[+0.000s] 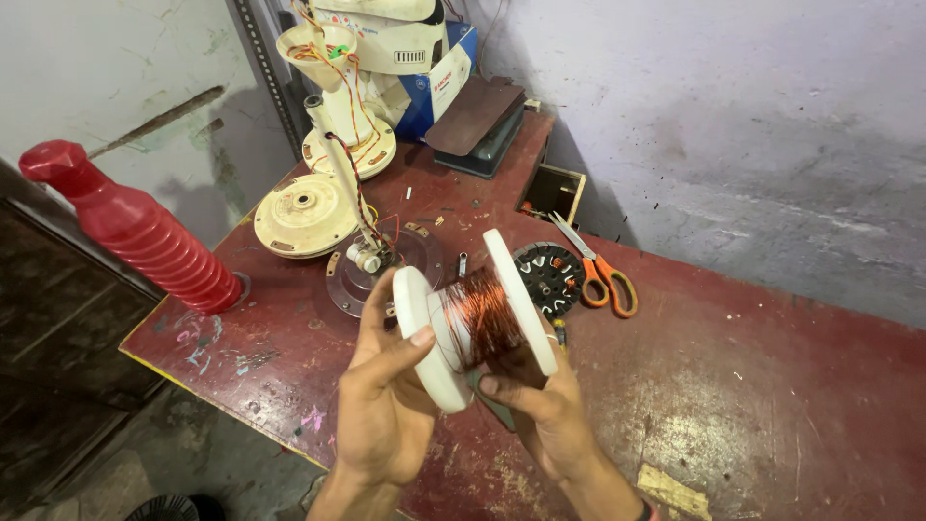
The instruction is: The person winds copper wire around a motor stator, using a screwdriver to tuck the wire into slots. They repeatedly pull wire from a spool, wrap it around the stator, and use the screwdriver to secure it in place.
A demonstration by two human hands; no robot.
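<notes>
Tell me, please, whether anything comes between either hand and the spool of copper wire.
Nothing visible does. The left hand grips the near white flange of the spool, thumb laid across its face, and the right hand cups it from below. The spool is held above the red table, clear of the scissors and the black stator behind it.

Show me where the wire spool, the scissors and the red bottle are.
Wire spool [479, 316], head view: on the copper winding between its white flanges.
Scissors [608, 281], head view: on the orange handles.
Red bottle [145, 236], head view: on its ribbed body.
</notes>
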